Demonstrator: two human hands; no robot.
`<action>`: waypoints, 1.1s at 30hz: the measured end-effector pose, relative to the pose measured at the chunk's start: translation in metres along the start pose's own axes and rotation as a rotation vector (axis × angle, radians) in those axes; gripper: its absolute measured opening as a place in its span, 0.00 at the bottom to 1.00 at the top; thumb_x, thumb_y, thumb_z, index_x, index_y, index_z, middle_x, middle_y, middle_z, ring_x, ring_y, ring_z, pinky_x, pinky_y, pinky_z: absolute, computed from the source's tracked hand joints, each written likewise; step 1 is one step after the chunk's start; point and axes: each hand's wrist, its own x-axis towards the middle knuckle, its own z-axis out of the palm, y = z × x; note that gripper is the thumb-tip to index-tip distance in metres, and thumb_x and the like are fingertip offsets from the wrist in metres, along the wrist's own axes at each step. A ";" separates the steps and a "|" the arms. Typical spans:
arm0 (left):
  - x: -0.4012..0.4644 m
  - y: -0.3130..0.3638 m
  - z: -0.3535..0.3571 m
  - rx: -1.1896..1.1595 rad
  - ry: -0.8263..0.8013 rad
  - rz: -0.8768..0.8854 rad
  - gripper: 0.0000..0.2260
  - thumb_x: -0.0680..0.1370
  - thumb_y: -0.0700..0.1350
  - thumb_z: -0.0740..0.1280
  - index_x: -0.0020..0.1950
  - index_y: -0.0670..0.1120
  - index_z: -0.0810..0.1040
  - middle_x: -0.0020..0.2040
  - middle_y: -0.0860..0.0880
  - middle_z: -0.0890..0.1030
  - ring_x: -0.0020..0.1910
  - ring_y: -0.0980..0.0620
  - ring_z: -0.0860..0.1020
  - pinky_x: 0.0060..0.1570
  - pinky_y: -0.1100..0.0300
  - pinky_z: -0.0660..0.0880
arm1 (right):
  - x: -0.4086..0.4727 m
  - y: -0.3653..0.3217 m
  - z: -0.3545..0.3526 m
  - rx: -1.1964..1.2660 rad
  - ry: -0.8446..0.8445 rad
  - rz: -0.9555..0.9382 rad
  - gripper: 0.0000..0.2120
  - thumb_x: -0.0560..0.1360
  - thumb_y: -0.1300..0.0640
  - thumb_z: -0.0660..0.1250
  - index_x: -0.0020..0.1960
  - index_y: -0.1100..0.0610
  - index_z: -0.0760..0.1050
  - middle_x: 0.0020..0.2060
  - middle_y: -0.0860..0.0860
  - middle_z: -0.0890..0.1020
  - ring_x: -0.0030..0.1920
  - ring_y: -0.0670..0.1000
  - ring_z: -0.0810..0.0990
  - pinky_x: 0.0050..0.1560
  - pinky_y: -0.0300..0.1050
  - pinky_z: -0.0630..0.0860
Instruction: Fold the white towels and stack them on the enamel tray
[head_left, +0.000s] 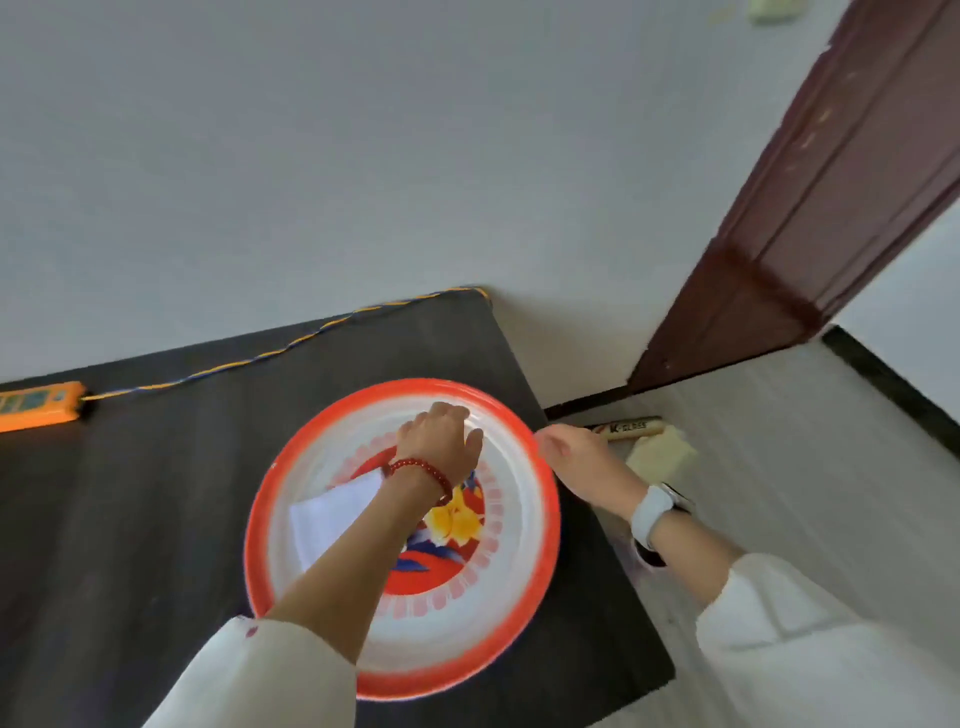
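Enamel tray (540, 561), round, red-rimmed, floral centre, sits on dark table (130, 519) at lower centre of frame. One folded white towel (332, 512) lies in tray's left half, partly under left forearm. Left hand (441, 439) over tray's far side, fingers curled downward; grip not discernible. Right hand (566, 449) at tray's right rim, fingers at rim edge; grip on it unclear. Orange power strip (36, 405) at left edge, cable along table's far edge.

tabletop (130, 519) open left, tray (540, 561) right
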 end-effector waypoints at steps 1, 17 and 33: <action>0.003 0.036 -0.002 -0.027 0.009 0.075 0.17 0.79 0.50 0.57 0.66 0.45 0.71 0.65 0.45 0.71 0.63 0.44 0.71 0.61 0.52 0.68 | -0.017 0.018 -0.029 -0.003 0.042 0.039 0.13 0.79 0.58 0.56 0.58 0.60 0.76 0.53 0.54 0.81 0.55 0.54 0.78 0.55 0.46 0.72; -0.227 0.719 0.191 -0.086 -0.218 1.168 0.17 0.80 0.49 0.58 0.67 0.46 0.70 0.66 0.46 0.72 0.64 0.47 0.70 0.63 0.54 0.68 | -0.565 0.376 -0.355 0.113 1.027 0.719 0.11 0.78 0.62 0.59 0.57 0.62 0.77 0.51 0.57 0.81 0.52 0.57 0.79 0.47 0.37 0.69; -0.367 1.182 0.455 -0.083 -0.543 1.505 0.14 0.79 0.46 0.60 0.63 0.45 0.74 0.62 0.47 0.76 0.60 0.49 0.74 0.59 0.58 0.70 | -0.848 0.707 -0.525 0.302 1.311 1.080 0.12 0.78 0.62 0.57 0.55 0.62 0.77 0.49 0.57 0.82 0.45 0.51 0.78 0.50 0.43 0.74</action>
